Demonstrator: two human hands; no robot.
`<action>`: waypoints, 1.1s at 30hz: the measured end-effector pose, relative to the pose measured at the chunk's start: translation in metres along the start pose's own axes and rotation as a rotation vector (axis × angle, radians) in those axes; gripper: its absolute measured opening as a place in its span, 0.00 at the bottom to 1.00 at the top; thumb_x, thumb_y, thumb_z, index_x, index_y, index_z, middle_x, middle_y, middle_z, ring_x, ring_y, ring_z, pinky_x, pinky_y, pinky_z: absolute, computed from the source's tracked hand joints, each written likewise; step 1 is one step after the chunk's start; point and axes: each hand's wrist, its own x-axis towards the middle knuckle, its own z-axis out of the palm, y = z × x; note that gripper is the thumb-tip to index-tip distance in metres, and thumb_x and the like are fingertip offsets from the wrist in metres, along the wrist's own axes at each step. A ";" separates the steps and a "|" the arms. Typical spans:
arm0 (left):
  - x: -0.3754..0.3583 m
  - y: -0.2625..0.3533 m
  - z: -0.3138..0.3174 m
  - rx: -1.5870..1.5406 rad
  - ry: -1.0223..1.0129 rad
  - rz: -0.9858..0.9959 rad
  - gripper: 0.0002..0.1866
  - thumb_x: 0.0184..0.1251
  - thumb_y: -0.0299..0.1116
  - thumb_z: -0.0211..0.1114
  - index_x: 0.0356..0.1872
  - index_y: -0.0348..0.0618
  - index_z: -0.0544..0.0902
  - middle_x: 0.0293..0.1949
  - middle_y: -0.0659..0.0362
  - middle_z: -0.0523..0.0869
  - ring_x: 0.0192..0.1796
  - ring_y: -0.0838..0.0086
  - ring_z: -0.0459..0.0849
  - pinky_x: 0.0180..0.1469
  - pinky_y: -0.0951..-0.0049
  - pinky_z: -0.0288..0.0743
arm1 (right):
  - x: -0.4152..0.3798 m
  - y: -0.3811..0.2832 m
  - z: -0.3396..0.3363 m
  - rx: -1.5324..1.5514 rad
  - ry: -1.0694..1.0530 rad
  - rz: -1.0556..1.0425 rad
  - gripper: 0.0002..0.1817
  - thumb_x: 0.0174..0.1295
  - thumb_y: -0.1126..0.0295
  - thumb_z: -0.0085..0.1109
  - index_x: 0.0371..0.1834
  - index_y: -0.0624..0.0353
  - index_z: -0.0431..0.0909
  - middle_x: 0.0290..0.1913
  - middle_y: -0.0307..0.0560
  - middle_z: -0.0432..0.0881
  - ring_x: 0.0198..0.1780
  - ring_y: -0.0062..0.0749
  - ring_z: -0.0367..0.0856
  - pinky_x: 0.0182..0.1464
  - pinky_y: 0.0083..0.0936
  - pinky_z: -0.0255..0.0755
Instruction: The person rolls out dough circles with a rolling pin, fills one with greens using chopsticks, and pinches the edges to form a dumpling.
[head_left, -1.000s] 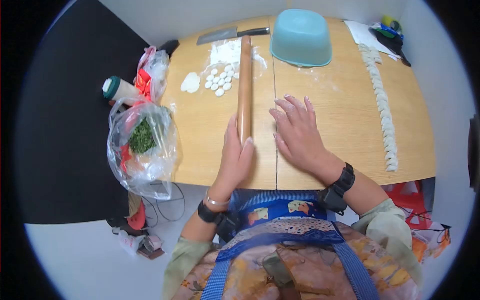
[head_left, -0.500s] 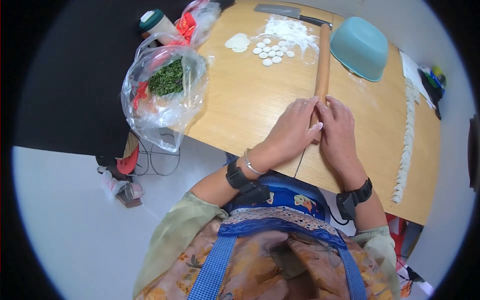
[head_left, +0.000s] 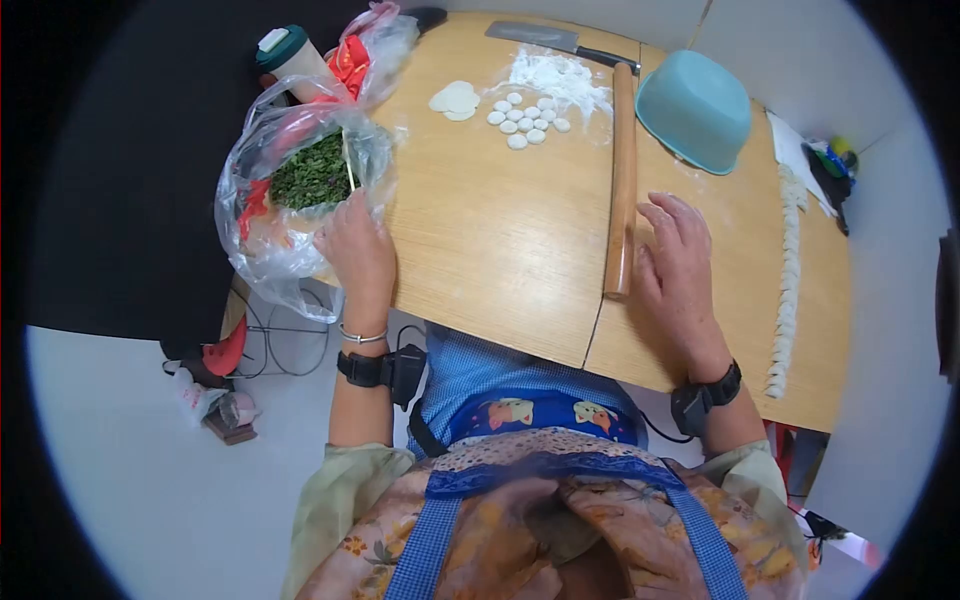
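My left hand (head_left: 357,252) is at the table's left edge, with its fingers closed on the near side of a clear plastic bag (head_left: 285,215) holding chopped greens (head_left: 312,172). My right hand (head_left: 680,262) lies flat on the wooden table (head_left: 500,240), fingers spread and holding nothing. It rests just right of the near end of a long wooden rolling pin (head_left: 622,180), which lies lengthwise on the table.
Several small dough discs (head_left: 525,118) and flattened wrappers (head_left: 455,98) lie by a flour patch (head_left: 555,72) and a cleaver (head_left: 545,38). An upturned teal bowl (head_left: 695,105) sits at the back right. A row of cut dough pieces (head_left: 788,270) runs down the right side. A green-capped bottle (head_left: 290,55) stands behind the bag.
Both hands have let go of the rolling pin. My left hand has moved left onto the bag of greens, and my right hand has shifted to the table beside the pin.
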 end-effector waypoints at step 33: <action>-0.003 0.009 -0.003 -0.380 -0.013 0.106 0.21 0.60 0.32 0.70 0.55 0.39 0.80 0.48 0.48 0.80 0.57 0.53 0.77 0.60 0.52 0.65 | 0.304 -0.045 0.197 0.256 -0.805 0.106 0.23 0.54 0.60 0.72 0.48 0.63 0.81 0.43 0.47 0.85 0.46 0.32 0.82 0.47 0.26 0.74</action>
